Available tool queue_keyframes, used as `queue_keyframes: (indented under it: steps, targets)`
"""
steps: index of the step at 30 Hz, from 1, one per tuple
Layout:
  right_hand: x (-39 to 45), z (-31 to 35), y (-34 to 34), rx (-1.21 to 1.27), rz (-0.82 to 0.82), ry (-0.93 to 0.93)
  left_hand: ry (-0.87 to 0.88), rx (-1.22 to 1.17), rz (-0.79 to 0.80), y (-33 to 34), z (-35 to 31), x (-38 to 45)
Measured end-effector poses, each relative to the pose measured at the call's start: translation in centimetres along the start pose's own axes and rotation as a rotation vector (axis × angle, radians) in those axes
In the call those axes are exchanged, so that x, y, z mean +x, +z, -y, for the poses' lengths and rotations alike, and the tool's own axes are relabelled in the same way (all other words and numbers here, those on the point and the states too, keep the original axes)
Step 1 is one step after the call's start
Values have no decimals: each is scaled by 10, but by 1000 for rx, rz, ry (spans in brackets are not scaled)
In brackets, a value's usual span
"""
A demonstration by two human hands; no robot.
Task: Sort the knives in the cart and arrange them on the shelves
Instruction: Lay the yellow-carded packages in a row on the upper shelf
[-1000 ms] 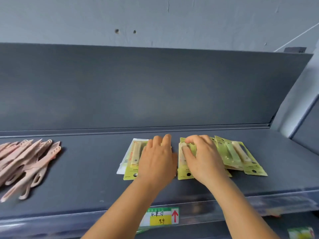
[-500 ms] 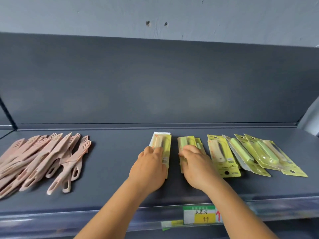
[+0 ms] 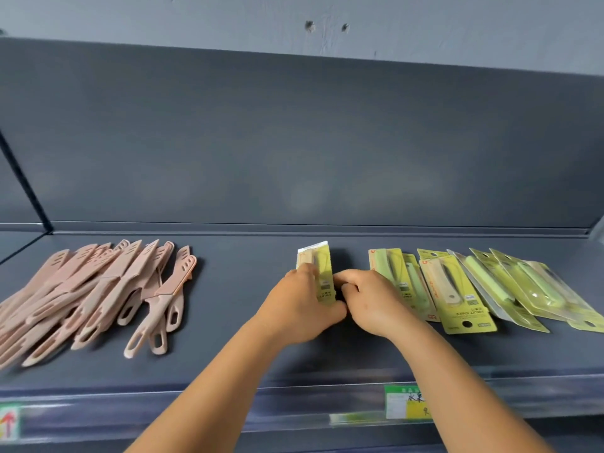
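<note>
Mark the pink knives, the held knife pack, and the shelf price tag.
pink knives [image 3: 98, 289], head view, middle of pile
held knife pack [image 3: 323, 273], head view, green card
price tag [image 3: 405, 402], head view, label face

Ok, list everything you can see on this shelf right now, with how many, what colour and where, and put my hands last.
Pink knives: a loose overlapping pile, too many to count, pale pink, left end of the shelf.
Small knife-pack stack: a few packs, yellow-green with a white-backed one beneath, shelf centre.
Fanned knife packs: about seven overlapping, yellow-green cards with green or beige knives, right of centre.
Shelf: one, dark grey, with a tall back panel.
Price label: one, green, white and yellow, front rail right of centre.
Second label: one, red arrow, front rail far left.
Wall: grey, two small holes, above the shelf.
Left hand: grips the small stack.
Right hand: fingers curled at the stack's right edge.
</note>
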State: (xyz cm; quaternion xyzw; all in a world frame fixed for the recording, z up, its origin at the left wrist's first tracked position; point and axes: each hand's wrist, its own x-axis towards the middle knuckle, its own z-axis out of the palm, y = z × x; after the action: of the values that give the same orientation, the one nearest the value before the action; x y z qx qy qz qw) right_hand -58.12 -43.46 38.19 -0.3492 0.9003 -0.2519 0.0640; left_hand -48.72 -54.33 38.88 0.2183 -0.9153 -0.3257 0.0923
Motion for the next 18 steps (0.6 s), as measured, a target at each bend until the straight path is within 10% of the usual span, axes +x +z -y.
queue_keyframes:
  steps: [6, 18]
  targets:
    - [5, 4, 4, 87, -19, 63, -109, -406, -97, -18, 18, -2]
    - [23, 18, 6, 374, -89, 160, -131, -483, -220, -32, 34, -5]
